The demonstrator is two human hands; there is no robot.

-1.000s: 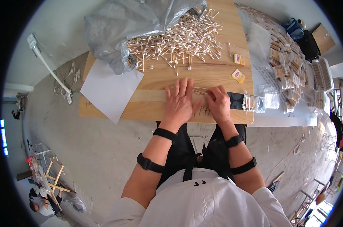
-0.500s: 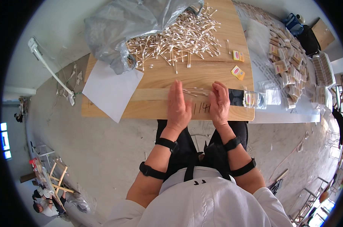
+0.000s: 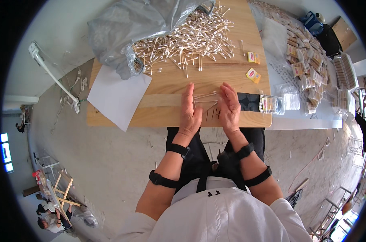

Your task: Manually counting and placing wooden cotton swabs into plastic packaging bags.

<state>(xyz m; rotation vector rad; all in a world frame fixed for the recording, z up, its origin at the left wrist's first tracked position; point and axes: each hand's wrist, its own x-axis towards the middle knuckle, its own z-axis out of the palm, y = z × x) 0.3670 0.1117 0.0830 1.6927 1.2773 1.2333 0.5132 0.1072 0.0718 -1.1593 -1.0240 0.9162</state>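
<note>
My left hand [image 3: 189,111] stands on edge at the front of the wooden table, its fingers straight and together. Facing it is my right hand [image 3: 230,107], fingers stretched out and slightly curved. Between the two palms lie several loose cotton swabs [image 3: 205,96], their ends toward either hand; the right hand hides some of the tips. Right of my right hand is a black strip [image 3: 248,102] on the table. A clear packet of cotton swabs [image 3: 267,103] with a yellow label lies at that strip's right end.
A large heap of cotton swabs [image 3: 187,42] spills from a grey plastic bag [image 3: 126,30] at the back. White paper [image 3: 118,97] lies at left. Two small yellow cards [image 3: 253,75] are at right. Beyond them, filled swab packets [image 3: 308,68] are piled on a side surface.
My right hand has moved left, closer to my left hand, narrowing the gap around the swabs. The swabs between the palms have shifted a little.
</note>
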